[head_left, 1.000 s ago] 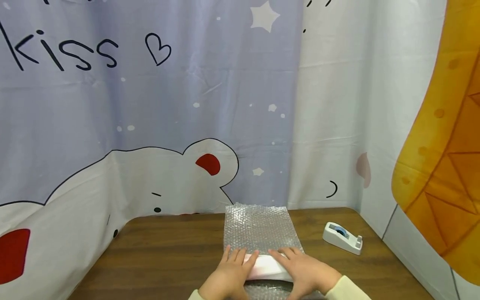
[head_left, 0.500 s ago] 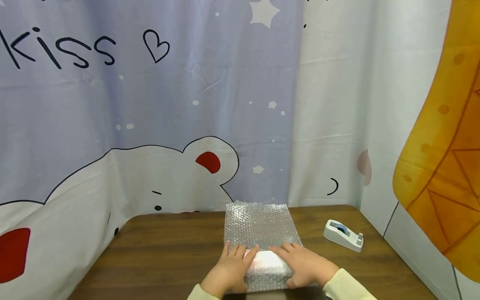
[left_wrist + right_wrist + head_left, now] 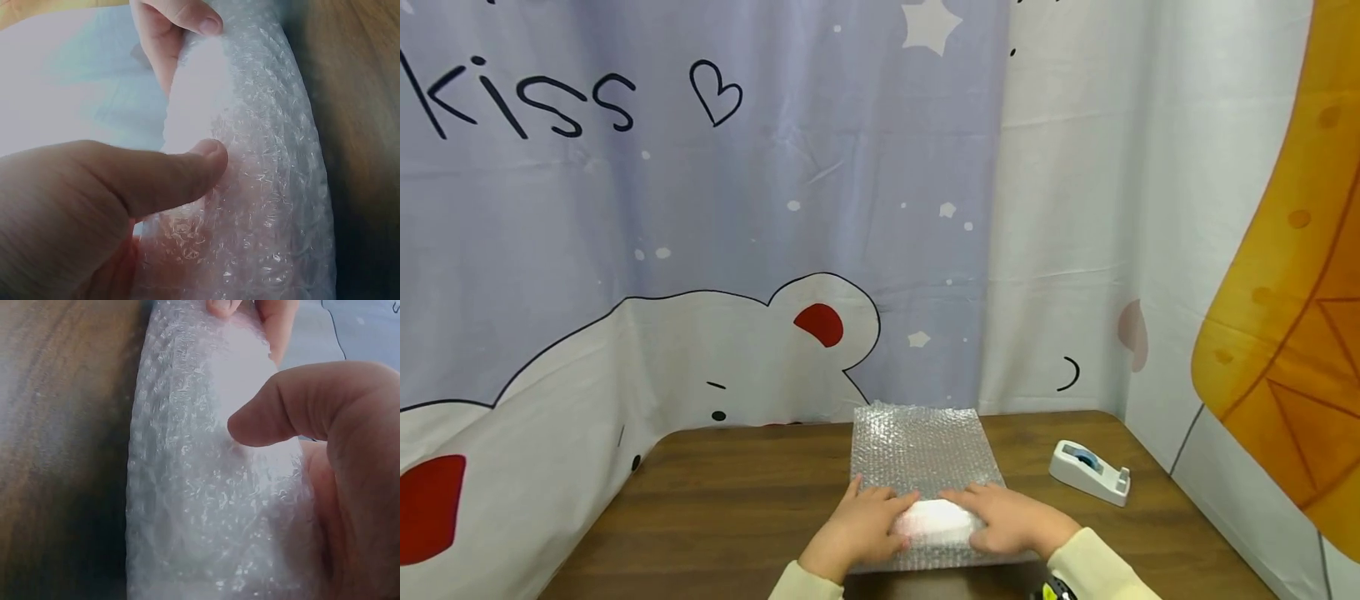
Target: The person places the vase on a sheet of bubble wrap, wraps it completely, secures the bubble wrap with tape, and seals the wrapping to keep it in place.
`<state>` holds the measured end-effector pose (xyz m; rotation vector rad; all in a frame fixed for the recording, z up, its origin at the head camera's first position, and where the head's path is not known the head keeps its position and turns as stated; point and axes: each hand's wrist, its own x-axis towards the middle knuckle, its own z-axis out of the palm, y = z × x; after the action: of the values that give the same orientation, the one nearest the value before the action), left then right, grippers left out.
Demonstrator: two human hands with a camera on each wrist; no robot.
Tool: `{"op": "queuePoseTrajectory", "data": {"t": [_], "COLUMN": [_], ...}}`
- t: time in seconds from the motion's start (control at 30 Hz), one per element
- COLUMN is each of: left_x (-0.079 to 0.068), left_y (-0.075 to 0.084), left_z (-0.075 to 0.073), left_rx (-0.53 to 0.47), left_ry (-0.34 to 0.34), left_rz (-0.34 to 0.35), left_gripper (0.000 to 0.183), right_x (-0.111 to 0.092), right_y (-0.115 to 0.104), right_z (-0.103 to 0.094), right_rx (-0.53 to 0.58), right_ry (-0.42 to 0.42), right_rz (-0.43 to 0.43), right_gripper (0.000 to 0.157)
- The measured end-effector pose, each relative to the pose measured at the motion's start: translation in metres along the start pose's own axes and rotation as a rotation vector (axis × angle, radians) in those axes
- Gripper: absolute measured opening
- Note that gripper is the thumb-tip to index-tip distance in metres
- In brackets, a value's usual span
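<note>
A sheet of bubble wrap point(image 3: 921, 446) stretches away over the table, its near end folded over a white object with a pinkish tint point(image 3: 936, 518). My left hand point(image 3: 861, 527) grips the left part of this wrapped bundle, and my right hand point(image 3: 1018, 518) grips the right part. In the left wrist view the left thumb point(image 3: 178, 178) presses on the bubble wrap point(image 3: 269, 169). The right thumb point(image 3: 275, 412) does the same in the right wrist view, with fingers behind the bundle. The wrap blurs the object's details, so its kind is unclear.
A white tape dispenser point(image 3: 1088, 473) with a blue-cored roll stands at the right of the brown wooden table point(image 3: 737, 500). A printed curtain point(image 3: 737, 208) hangs behind the table's far edge. A yellow-and-black item point(image 3: 1056, 589) shows at the right wrist.
The near flap of bubble wrap has come up over the white object's near side. Both thumbs have moved up from below onto the wrapped bundle. The tape dispenser stays put.
</note>
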<state>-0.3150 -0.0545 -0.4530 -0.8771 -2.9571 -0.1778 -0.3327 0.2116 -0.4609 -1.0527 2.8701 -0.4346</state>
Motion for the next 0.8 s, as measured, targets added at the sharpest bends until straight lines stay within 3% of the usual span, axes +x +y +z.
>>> {"op": "queuePoseTrajectory", "data": {"t": [0.13,0.4,0.67,0.8], "left_x": [0.004,0.009,0.013,0.014], "left_y": [-0.002,-0.005,-0.008,-0.003], "left_z": [0.002,-0.001,0.002,0.006], "left_rx": [0.044,0.002,-0.054,0.014], "left_ry": [0.031,0.062,0.079,0.119], "left_rz": [0.006,0.019,0.024,0.050], "left_gripper": [0.061,0.042,0.060,0.060], "right_x": [0.002,0.004,0.009,0.012], "right_y": [0.006,0.017,0.022,0.025], "right_z": [-0.003,-0.012,-0.012,-0.010], "right_rx": [0.055,0.147,0.235,0.279], "right_ry": [-0.004,0.004,-0.033,-0.045], "right_rz": [-0.023,-0.131,-0.081,-0.045], "right_gripper": [0.067,0.057,0.053,0.048]}}
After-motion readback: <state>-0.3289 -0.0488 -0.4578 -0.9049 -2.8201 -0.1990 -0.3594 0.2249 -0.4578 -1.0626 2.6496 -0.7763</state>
